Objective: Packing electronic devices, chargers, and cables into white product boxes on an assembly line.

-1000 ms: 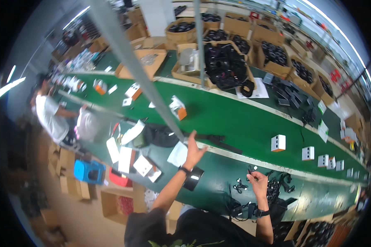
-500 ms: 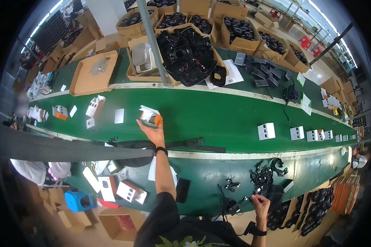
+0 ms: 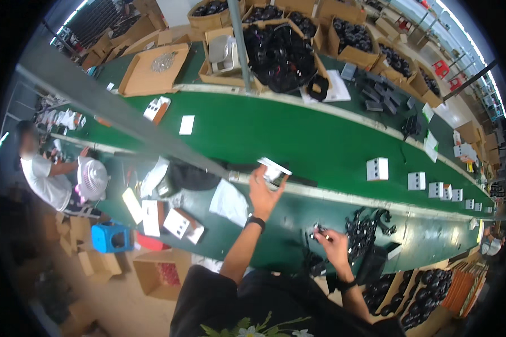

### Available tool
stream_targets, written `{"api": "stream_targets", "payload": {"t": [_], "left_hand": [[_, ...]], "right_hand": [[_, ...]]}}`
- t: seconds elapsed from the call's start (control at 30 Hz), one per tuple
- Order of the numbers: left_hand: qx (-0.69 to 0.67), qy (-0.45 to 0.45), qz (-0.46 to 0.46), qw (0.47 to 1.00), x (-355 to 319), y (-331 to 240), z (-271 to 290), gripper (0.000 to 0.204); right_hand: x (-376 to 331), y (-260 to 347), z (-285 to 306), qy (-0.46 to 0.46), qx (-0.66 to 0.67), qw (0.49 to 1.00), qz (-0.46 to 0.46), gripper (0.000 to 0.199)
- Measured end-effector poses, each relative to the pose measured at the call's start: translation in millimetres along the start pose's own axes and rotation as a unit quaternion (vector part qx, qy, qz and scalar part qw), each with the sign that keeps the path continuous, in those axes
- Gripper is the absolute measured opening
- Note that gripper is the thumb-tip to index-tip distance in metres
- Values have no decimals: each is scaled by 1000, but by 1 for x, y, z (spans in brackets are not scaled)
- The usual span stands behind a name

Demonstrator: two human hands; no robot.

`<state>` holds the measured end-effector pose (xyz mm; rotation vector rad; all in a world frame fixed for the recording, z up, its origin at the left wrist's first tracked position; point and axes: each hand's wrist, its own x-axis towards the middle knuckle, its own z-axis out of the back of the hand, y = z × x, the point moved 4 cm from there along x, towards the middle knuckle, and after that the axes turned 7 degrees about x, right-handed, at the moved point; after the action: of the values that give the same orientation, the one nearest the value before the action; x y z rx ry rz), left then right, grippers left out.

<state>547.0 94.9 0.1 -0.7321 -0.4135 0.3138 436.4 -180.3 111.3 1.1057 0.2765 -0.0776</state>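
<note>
The left forearm rises from the lower edge and slants up and to the right, with a dark band at the wrist; the left hand reaches out over the near edge of the belt. Its fingers and thumb are parted just to the width of a small box, gripped between them with its white top tilted; the contents are too blurred to tell. The right forearm slants up and to the left, a dark watch at its wrist, and the right hand sits lower and nearer the body. Its fingertips are pinched together on a short black cable with pale ends.

Just right of the right hand lies a tangle of black cables; just below and left of it is a black adapter. Left of the left hand, near it, lies a white bag, and farther left, white-and-orange boxes. Beyond the left hand stretches the green belt, bearing a white box well to its right. Far left, a co-worker stands beside a pale fan.
</note>
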Motion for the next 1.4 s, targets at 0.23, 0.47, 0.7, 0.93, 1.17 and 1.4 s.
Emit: {"api": "stream_targets", "payload": {"t": [0.23, 0.47, 0.7, 0.93, 1.17, 1.4], "left_hand": [[64, 107, 142, 982, -218, -17, -3, 93], [167, 187, -33, 968, -242, -25, 29, 75], [205, 210, -210, 933, -215, -33, 34, 54], [65, 265, -139, 952, -210, -9, 45, 33], [-149, 234, 60, 959, -182, 7, 33, 51], [-7, 310, -61, 949, -138, -5, 25, 76]], "right_hand": [[3, -41, -86, 67, 6, 970, 233, 21], [-22, -78, -93, -56, -186, 933, 302, 27], [-19, -86, -102, -139, -249, 908, 307, 21], [-5, -74, -127, -79, -398, 893, 192, 20], [-18, -82, -141, -32, -477, 845, 242, 31], [-20, -99, -135, 36, -467, 859, 206, 56]]}}
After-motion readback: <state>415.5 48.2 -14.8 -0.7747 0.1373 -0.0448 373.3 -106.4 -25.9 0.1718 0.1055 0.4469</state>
